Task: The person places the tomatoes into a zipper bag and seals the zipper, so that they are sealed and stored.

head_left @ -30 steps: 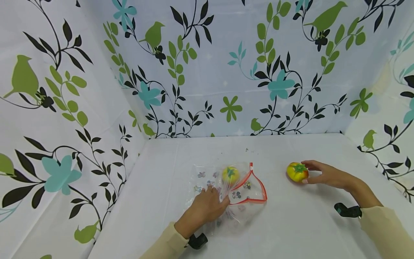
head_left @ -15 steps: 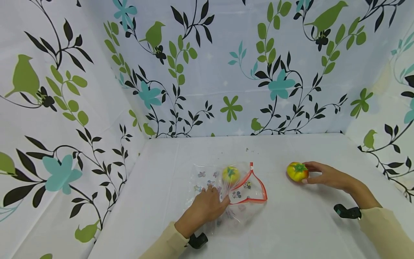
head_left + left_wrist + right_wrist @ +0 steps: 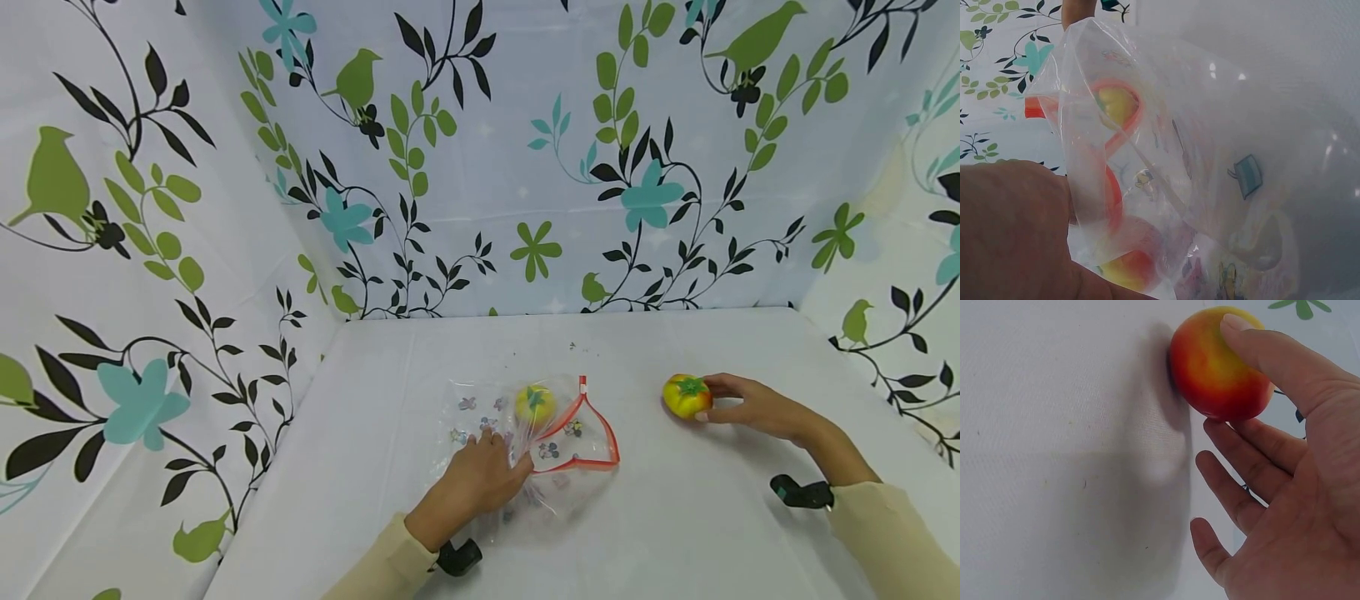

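A clear plastic zip bag [image 3: 577,437] with a red zip edge and small printed figures lies on the white table. Through its film shows a yellow toy fruit [image 3: 535,406] with a green leafy top. My left hand [image 3: 483,475] grips the bag near its mouth, thumb toward the red edge; some fingertips are hidden in the left wrist view. To the right, my right hand [image 3: 757,407] holds a second, yellow-and-red toy fruit [image 3: 686,397] at its side. In the right wrist view the thumb [image 3: 1266,347] lies across this fruit, with fingertips touching its opposite side.
The white table [image 3: 405,358] reaches back to a hanging cloth [image 3: 480,167] printed with leaves, birds and flowers. More of this cloth hangs at both sides. A dark wrist camera [image 3: 459,558] sits at the left cuff, another camera [image 3: 801,492] at the right.
My right hand and the toy fruit it holds have shifted very slightly left. The left hand and the zip bag stay in place.
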A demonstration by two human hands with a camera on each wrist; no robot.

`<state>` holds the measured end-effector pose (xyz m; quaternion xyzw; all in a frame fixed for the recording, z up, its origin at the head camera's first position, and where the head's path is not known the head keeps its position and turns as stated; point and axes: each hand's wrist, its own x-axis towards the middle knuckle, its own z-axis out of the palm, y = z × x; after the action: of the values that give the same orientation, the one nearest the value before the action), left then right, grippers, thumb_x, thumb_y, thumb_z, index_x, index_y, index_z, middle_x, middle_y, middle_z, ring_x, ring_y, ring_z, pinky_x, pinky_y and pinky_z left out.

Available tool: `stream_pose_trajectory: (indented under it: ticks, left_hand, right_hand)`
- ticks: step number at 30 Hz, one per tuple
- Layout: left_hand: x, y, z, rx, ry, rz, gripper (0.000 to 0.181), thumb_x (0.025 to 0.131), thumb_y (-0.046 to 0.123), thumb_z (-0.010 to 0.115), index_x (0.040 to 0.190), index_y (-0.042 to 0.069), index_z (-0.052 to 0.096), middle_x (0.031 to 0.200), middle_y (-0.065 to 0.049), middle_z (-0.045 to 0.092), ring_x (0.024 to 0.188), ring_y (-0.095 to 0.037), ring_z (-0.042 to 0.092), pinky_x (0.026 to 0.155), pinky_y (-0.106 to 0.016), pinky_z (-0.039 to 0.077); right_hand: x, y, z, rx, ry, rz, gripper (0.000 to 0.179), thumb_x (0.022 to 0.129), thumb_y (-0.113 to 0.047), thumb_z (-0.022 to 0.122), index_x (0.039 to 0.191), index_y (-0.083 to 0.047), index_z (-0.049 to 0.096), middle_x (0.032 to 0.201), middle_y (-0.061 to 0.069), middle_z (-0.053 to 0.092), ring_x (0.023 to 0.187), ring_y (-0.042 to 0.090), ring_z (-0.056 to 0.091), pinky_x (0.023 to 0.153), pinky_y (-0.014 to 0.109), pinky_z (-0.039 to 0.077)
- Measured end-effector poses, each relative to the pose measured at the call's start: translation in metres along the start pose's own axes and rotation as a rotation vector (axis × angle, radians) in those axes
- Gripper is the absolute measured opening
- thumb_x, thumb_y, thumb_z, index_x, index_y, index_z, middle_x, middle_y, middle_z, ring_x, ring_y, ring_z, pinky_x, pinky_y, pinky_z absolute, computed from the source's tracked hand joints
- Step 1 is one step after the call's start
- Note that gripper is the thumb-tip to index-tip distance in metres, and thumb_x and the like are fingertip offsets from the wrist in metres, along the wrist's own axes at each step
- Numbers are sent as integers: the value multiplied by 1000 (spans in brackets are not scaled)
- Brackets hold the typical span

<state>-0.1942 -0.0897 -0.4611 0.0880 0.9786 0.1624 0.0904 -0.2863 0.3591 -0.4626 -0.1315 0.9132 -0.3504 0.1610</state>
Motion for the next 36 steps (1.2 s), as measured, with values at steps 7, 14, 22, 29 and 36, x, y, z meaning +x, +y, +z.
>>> stream_pose_trajectory:
  ticks: [7, 14, 22, 29, 36]
  left_hand:
    - [1, 1, 0, 1, -11, -11, 80, 104, 53, 47, 147, -13, 50, 158, -28, 47, 145, -48, 48, 115, -57, 45]
    - [1, 1, -1, 4, -11, -11, 80, 104, 53, 47, 147, -14, 51, 157, -29, 48, 144, -48, 49, 114, -56, 45]
    - [0, 1, -3, -2, -6, -2, 80, 104, 53, 47, 146, -15, 51, 157, -30, 49, 144, -49, 48, 115, -56, 45]
    - [-3, 1, -3, -19, 1, 11, 80, 104, 52, 48, 145, -16, 50, 156, -31, 48, 143, -51, 48, 114, -57, 45]
    - [-2, 1, -2, -19, 2, 7, 79, 104, 52, 48, 145, -15, 51, 156, -30, 49, 143, -51, 48, 114, -57, 46]
  right_hand:
    - [0, -1, 3, 11, 24, 2, 80, 99, -43, 70, 155, 5, 40, 153, 35, 47, 141, 55, 41, 106, 75, 40]
    - [-3, -7, 5, 26, 39, -52, 75, 101, -38, 68, 154, 6, 41, 151, 34, 50, 138, 54, 45, 103, 74, 44]
    - [-4, -23, 13, 45, 45, -100, 71, 101, -36, 69, 154, 4, 43, 150, 29, 53, 137, 50, 48, 104, 71, 45]
    - [-5, -46, 26, 91, 14, -121, 73, 98, -37, 72, 154, 0, 45, 151, 26, 53, 139, 48, 48, 104, 65, 50]
    - [-7, -77, 37, 106, -12, -175, 71, 94, -37, 77, 151, -5, 50, 150, 21, 55, 138, 45, 50, 103, 57, 54]
